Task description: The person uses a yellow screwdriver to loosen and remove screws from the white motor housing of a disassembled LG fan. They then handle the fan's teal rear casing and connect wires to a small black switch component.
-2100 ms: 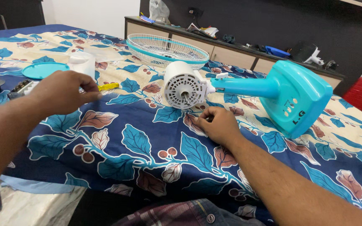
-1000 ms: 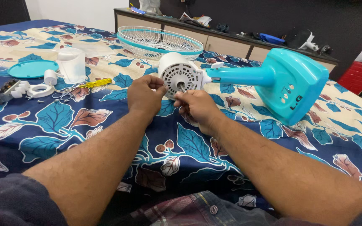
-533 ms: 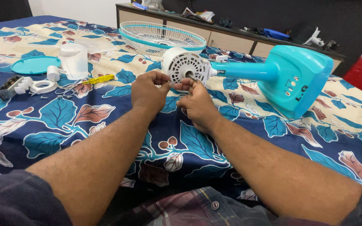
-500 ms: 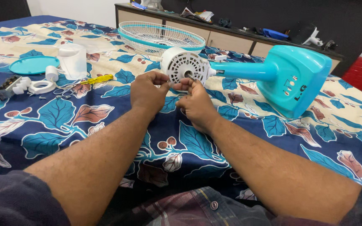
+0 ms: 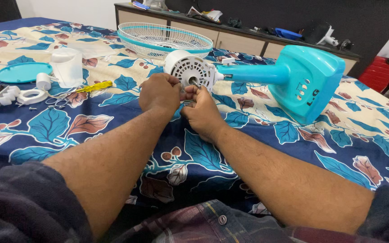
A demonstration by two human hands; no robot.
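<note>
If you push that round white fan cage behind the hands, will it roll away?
Probably not: the fan cage lies flat on the bedsheet, so it would likely slide. Its thin open wires suggest it is light and may flex a little.

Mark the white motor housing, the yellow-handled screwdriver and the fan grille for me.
white motor housing (image 5: 188, 68): head view, on its vented front face.
yellow-handled screwdriver (image 5: 94, 86): head view, on the yellow handle.
fan grille (image 5: 164, 39): head view, on the wire mesh near its middle.
</note>
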